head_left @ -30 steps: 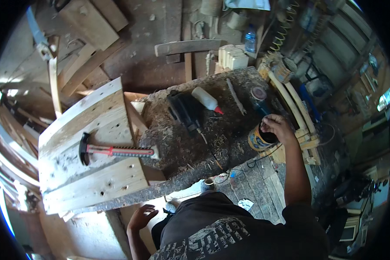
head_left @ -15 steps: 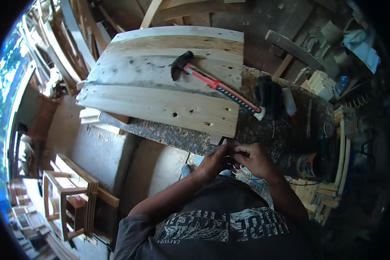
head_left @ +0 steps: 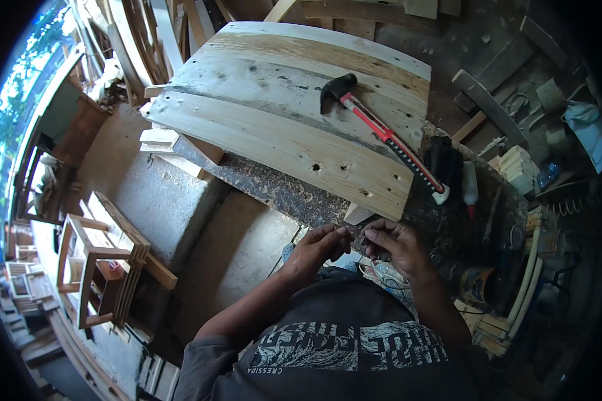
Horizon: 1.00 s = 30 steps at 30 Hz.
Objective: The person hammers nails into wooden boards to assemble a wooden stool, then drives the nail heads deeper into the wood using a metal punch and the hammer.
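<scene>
My left hand (head_left: 316, 250) and my right hand (head_left: 398, 247) are in front of my body, a little apart, by the bench's near edge. Each has its fingers curled and thumb and fingertips pinched together. Whatever they hold, if anything, is too small to make out. Just beyond them lies a panel of joined pale wooden boards (head_left: 267, 113), with knots and dark holes. On the panel rests a claw hammer (head_left: 381, 131) with a black head and red-and-black handle; its pale butt end reaches past the panel's right edge. Neither hand touches the hammer.
The panel lies on a dark, worn workbench (head_left: 274, 191). To its right are a white bottle with red tip (head_left: 470, 186), a dark bundle (head_left: 441, 159) and a can (head_left: 475, 284). A wooden frame (head_left: 90, 267) stands at left; planks (head_left: 130, 47) lean behind.
My hands have drawn apart from where they met; each remains pinched. The view has shifted, so the panel and hammer appear further right and higher.
</scene>
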Tool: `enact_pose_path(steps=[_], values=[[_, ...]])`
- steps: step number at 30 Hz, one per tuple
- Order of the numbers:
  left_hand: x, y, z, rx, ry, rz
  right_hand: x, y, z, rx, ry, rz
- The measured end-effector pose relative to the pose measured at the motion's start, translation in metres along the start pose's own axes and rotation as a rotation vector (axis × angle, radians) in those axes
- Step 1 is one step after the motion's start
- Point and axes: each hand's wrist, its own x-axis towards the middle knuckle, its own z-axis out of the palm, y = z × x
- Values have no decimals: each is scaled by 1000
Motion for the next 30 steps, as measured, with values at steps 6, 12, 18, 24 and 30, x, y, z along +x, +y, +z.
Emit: enact_pose_path(steps=[6,12,18,24,30], values=[[-12,7,1,42,-71,270,12,7,20,-126,-38,-101],[-17,12,-25,349,25,215,12,0,41,-497,-10,-205],[-38,41,-88,533,291,403,-30,-92,55,-928,-383,-571],[-49,108,-144,474,519,708,2,-133,10,-1382,435,-716],[-29,154,-187,543,702,852,23,-130,23,-1503,414,-392]])
